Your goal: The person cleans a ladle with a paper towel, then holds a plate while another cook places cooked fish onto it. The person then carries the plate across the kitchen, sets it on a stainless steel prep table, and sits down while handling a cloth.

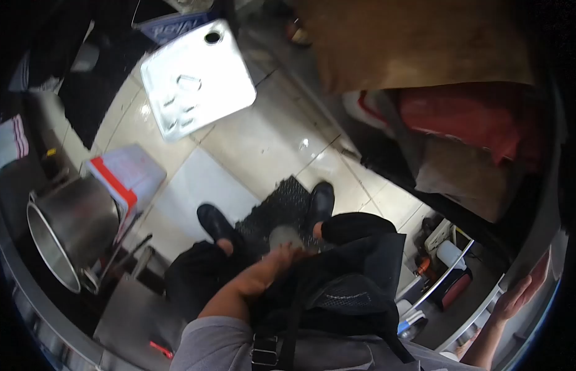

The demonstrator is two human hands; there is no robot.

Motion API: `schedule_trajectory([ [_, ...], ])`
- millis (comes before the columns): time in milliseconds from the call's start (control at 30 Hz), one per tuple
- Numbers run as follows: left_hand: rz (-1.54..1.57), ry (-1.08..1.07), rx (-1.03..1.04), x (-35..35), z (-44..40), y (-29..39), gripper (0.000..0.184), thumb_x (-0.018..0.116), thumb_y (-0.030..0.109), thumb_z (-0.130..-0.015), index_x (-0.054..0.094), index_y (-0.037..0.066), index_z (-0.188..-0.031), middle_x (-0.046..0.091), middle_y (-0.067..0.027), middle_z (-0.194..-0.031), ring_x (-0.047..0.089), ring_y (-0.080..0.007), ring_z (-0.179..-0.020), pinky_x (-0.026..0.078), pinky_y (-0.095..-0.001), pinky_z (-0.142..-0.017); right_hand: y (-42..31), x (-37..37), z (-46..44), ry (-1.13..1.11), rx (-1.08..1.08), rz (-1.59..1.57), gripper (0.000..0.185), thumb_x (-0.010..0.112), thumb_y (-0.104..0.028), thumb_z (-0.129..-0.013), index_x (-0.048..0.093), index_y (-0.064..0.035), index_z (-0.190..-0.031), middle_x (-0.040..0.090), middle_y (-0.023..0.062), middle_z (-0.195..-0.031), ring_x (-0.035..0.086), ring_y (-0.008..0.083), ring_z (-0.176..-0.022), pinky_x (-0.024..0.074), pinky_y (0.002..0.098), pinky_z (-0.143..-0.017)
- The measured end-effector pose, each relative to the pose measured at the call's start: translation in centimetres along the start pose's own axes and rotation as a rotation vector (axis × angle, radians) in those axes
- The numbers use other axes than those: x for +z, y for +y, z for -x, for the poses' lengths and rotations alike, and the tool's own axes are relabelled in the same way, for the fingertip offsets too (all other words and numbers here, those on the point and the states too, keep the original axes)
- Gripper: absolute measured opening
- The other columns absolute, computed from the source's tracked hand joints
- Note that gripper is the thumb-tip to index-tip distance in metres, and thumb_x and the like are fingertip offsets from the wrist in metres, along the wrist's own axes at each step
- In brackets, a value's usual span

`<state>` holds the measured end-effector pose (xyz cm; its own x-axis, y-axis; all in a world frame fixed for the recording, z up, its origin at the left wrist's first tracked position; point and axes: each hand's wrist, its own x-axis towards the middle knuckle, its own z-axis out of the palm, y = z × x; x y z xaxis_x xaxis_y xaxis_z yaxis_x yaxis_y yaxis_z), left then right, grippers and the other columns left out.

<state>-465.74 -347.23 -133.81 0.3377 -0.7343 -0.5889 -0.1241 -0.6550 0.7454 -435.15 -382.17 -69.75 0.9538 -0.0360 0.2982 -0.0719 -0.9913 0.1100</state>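
My left hand (288, 253) is low in front of my body, over the black apron (350, 272) and beside a pale grey rounded thing (285, 235). Its fingers are small and partly hidden, so whether they grip anything is unclear. Out at the far right, my right hand (520, 295) has its fingers stretched out beside a grey upright surface (555, 263). Nothing shows in its grasp. Between my two black shoes lies a dark textured mat (279, 201) on the tiled floor.
A shiny white metal tray or lid (198, 80) is ahead. At left are a large steel pot (77, 222) and a white bin with a red band (136, 173). Brown cardboard (418, 46) and a red sack (461, 114) fill the upper right. Bottles (450, 253) stand lower right.
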Motion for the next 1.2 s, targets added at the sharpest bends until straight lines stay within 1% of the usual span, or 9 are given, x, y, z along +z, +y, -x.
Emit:
schedule_trajectory([
  [67,-0.096,-0.06,0.024,-1.7,-0.3,0.7,0.057,0.061,0.034,-0.091,0.045,0.023,-0.145,0.047,-0.0204,-0.145,0.056,-0.0437,-0.121,0.047,-0.0498,-0.102,-1.0,0.9,-0.1,0.039,0.037,-0.163,0.065,0.032,-0.047,-0.106,0.031,-0.0012,-0.151,0.035,0.0171,-0.156,0.034,0.031,-0.144,0.0266,0.0448,-0.118],
  [333,-0.173,-0.154,-0.035,-8.1,-3.6,-0.7,0.057,0.062,0.034,-0.09,0.046,0.021,-0.143,0.053,-0.0207,-0.138,0.059,-0.0423,-0.117,0.048,-0.0489,-0.099,-2.0,1.0,-0.3,0.082,0.001,-0.096,0.075,0.039,-0.054,-0.101,0.031,0.0014,-0.151,0.042,0.0235,-0.149,0.037,0.0342,-0.141,0.0268,0.0493,-0.117],
  [433,-0.219,-0.152,-0.048,-9.6,-4.9,-2.3,0.057,0.063,0.034,-0.09,0.047,0.02,-0.143,0.055,-0.0207,-0.135,0.06,-0.0418,-0.115,0.049,-0.0486,-0.098,-2.0,1.1,-0.4,0.099,-0.02,-0.1,0.091,0.047,-0.073,-0.09,0.041,-0.002,-0.147,0.048,0.0157,-0.147,0.042,0.0318,-0.139,0.0274,0.0463,-0.116],
  [767,-0.283,-0.193,-0.12,-21.0,-7.8,-4.6,0.057,0.065,0.034,-0.089,0.048,0.017,-0.141,0.062,-0.0211,-0.126,0.063,-0.0401,-0.109,0.051,-0.0475,-0.094,-2.1,0.5,-0.1,0.276,-0.145,-0.229,0.075,0.057,-0.059,-0.091,0.05,-0.002,-0.139,0.058,0.017,-0.133,0.054,0.0322,-0.126,0.0375,0.0401,-0.107],
  [867,-0.265,0.079,-0.134,-32.7,-6.8,-0.7,0.057,0.065,0.034,-0.089,0.048,0.016,-0.14,0.064,-0.0212,-0.123,0.064,-0.0396,-0.108,0.052,-0.0471,-0.093,-2.0,0.5,0.3,0.3,-0.123,-0.288,0.075,0.055,-0.06,-0.092,0.05,-0.001,-0.138,0.057,0.0153,-0.135,0.054,0.0309,-0.127,0.0365,0.0396,-0.108],
  [900,-0.151,0.354,-0.039,-37.1,-5.1,3.3,0.048,0.064,0.028,-0.089,0.054,0.009,-0.133,0.069,-0.0211,-0.106,0.066,-0.0367,-0.101,0.053,-0.0455,-0.086,-1.8,0.5,0.3,0.341,-0.12,-0.315,0.073,0.056,-0.059,-0.092,0.051,-0.002,-0.136,0.058,0.0148,-0.133,0.055,0.031,-0.126,0.0371,0.0394,-0.108],
  [1033,-0.312,1.072,0.323,-54.0,1.2,25.3,0.02,0.057,0.008,-0.086,0.064,0.002,-0.104,0.067,-0.0236,-0.103,0.064,-0.0414,-0.097,0.051,-0.0479,-0.081,-1.8,0.6,0.5,0.446,-0.128,-0.385,0.046,0.068,-0.03,-0.091,0.057,-0.0041,-0.127,0.059,0.018,-0.128,0.053,0.0362,-0.124,0.0413,0.0411,-0.104],
  [1100,-0.25,1.164,0.411,-59.2,2.3,33.3,0.026,0.058,0.008,-0.087,0.062,-0.002,-0.11,0.064,-0.0276,-0.111,0.061,-0.0433,-0.105,0.05,-0.0484,-0.088,-1.9,0.4,0.6,0.499,-0.154,-0.379,0.042,0.068,-0.027,-0.09,0.057,-0.0042,-0.124,0.06,0.0181,-0.125,0.054,0.0372,-0.12,0.0424,0.0416,-0.101],
  [1200,-0.518,1.251,0.361,-67.8,-2.9,34.0,0.037,0.057,0.024,-0.093,0.062,0.004,-0.124,0.063,-0.0248,-0.121,0.06,-0.0408,-0.113,0.049,-0.0475,-0.094,-1.6,0.2,0.7,0.459,-0.126,-0.426,0.04,0.067,-0.024,-0.089,0.055,-0.0064,-0.122,0.061,0.0177,-0.12,0.056,0.0387,-0.113,0.0432,0.0433,-0.098],
])
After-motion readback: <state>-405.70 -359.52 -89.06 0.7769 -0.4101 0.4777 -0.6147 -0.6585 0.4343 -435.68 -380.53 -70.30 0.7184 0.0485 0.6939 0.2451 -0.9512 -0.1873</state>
